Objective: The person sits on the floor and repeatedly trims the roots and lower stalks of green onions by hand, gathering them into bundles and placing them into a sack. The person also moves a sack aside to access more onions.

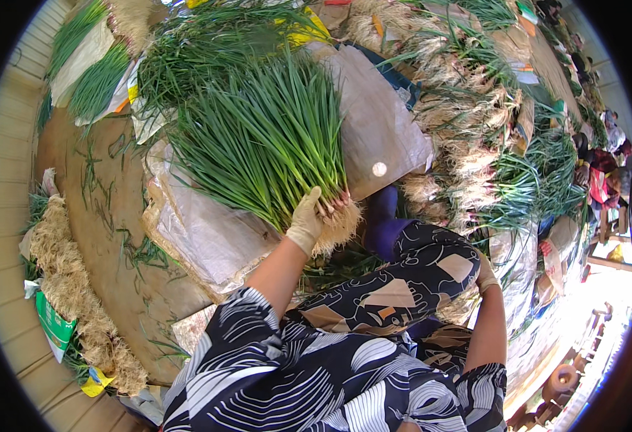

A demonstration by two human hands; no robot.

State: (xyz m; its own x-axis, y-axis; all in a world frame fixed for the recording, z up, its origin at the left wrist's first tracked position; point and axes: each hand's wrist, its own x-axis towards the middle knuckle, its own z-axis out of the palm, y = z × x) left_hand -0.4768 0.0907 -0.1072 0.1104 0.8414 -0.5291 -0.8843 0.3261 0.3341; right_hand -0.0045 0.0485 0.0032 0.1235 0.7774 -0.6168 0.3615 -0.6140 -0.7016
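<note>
My left hand point(306, 218), in a pale glove, grips a large fanned bunch of leafy green garlic point(281, 137) near its pinkish stem bases. The leaves spread up and to the left, and the pale roots point(340, 227) hang beside the hand. The bunch lies over pale plastic sheeting point(213, 227). My right hand point(486, 274), also gloved, is down at the far side of my bent knee; its fingers are mostly hidden, and nothing shows in it.
Loose green leaves point(186, 59) lie heaped beyond the bunch. Rows of rooted bunches point(472, 146) fill the right side. More roots point(67, 270) line the left wall, beside a brown floor point(105, 216) with scattered leaves. People point(605, 173) are at the far right.
</note>
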